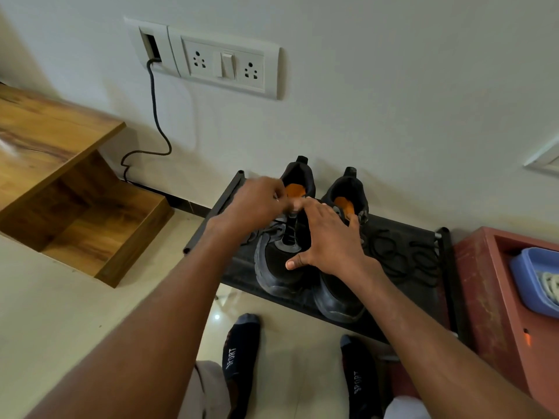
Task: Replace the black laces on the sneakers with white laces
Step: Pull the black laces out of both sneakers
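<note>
Two black sneakers with orange insoles stand side by side on a low black shoe rack (408, 300) against the wall. The left sneaker (278, 267) has a black lace in its eyelets. My left hand (257, 204) is over its tongue, fingers curled, pinching the lace near the top eyelets; motion blur hides the exact grip. My right hand (329, 240) rests flat on the same shoe, fingers straight and spread, thumb on the toe side. The right sneaker (341, 300) is partly hidden under my right wrist. A loose black lace (399, 255) lies coiled on the rack. White laces (552, 287) lie in a blue tub (526, 285).
A reddish wooden box (490, 297) holding the blue tub stands right of the rack. A wooden step unit (90, 225) is at the left. A socket panel (223, 62) with a black cable hangs on the wall. My socked feet (242, 352) stand on the tiled floor.
</note>
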`<state>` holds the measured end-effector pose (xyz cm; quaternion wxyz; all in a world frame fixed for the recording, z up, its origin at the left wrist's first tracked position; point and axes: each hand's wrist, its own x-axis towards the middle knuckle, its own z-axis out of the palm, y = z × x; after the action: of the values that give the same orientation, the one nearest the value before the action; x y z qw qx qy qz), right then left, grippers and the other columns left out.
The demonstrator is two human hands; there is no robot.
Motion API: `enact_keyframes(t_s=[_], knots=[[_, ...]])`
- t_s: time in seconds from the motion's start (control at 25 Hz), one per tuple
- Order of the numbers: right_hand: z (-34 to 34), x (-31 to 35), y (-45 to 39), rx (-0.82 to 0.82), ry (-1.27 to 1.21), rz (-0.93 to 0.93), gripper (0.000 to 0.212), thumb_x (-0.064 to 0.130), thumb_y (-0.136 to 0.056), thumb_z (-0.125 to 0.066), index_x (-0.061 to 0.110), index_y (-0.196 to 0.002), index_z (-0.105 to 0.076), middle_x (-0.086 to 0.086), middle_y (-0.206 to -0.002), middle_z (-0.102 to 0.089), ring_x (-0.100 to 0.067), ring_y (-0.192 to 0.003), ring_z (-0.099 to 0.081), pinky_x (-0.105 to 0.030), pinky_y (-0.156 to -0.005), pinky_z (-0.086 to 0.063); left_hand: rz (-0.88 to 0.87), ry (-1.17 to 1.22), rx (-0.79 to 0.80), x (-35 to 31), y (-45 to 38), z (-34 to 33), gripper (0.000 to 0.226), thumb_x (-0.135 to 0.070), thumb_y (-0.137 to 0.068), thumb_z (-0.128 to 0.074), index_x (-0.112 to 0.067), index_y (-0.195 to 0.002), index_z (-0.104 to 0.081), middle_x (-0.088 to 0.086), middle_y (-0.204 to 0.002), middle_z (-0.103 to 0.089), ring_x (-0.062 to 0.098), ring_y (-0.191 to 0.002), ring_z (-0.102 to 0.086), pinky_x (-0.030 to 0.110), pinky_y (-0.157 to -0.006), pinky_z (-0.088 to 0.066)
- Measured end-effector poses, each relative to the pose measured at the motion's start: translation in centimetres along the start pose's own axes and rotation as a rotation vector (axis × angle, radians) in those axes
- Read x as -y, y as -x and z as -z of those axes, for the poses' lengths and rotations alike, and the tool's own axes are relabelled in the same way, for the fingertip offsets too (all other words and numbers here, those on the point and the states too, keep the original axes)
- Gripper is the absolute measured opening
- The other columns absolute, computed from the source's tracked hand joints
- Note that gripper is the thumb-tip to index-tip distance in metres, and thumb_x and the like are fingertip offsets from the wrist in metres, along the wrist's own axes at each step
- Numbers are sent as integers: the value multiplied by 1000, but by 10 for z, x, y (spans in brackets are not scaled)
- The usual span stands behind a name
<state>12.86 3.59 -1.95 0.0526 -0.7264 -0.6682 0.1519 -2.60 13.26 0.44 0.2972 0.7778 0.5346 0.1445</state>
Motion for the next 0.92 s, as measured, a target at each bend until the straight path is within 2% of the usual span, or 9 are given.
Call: enact_keyframes(t_s=[0.08,0.24,0.32,0.44,0.48,0.56,0.68,0.8,0.92], knots=[[0,-1,-1,2,-7,-2,131,66,-60,-91,38,-161,-13,9,-173,-18,-22,-161,-15,-70,-123,-9,-20,-212,143,5,2,-7,33,-38,-76,-90,-14,-81,-68,2,-79,-67,20,-75,-64,31,-59,-47],[1,0,1,0,-18,11,129,66,-60,-91,39,-161,-14,10,-172,-19,-22,-160,-17,-71,-123,-10,87,-199,-32,7,0,3,22,-24,-80,-81,-14,-75,-62,6,-81,-68,30,-79,-66,41,-72,-57],[3,0,1,33,-32,15,125,65,-63,-90,39,-160,-16,10,-172,-19,-22,-160,-19,-72,-122,-8,196,-197,-135,15,0,13,17,-19,-83,-74,-13,-83,-58,8,-86,-65,32,-83,-63,42,-80,-49],[7,1,-4,34,-93,-7,92,62,-79,-82,40,-153,-32,10,-166,-28,-22,-152,-34,-72,-121,-7,302,-409,48,22,6,13,26,-25,-84,-80,-19,-92,-56,4,-95,-61,32,-102,-60,52,-103,-31],[7,3,-6,-10,-115,-19,73,59,-85,-77,40,-146,-41,9,-160,-35,-22,-146,-42,-70,-121,-8,276,-418,99,20,7,13,35,-29,-82,-84,-21,-104,-59,5,-107,-62,32,-112,-58,55,-109,-29],[4,10,-10,-110,-109,-41,42,50,-95,-70,38,-132,-55,3,-143,-46,-24,-133,-52,-66,-120,-10,120,-314,167,16,7,12,83,-32,-74,-92,-32,-143,-46,11,-139,-50,35,-132,-48,56,-114,-34],[0,25,-13,-131,-8,-57,31,42,-98,-68,34,-128,-63,-4,-138,-45,-28,-131,-52,-66,-119,-11,-25,-200,364,11,10,3,133,-27,-64,-99,-46,-160,-10,8,-165,-21,38,-148,-33,57,-116,-39],[1,26,-14,-145,3,-87,18,36,-96,-71,35,-114,-74,-2,-133,-49,-25,-130,-50,-65,-120,-13,-17,-257,435,13,12,-12,141,-28,-62,-100,-50,-159,0,4,-166,-22,39,-148,-36,59,-113,-44],[6,16,-12,-333,-179,-126,6,30,-90,-72,32,-87,-78,7,-119,-54,-17,-112,-56,-59,-115,-23,-13,-262,390,14,10,-12,140,-26,-61,-101,-46,-159,-2,7,-164,-33,39,-144,-42,58,-112,-45]])
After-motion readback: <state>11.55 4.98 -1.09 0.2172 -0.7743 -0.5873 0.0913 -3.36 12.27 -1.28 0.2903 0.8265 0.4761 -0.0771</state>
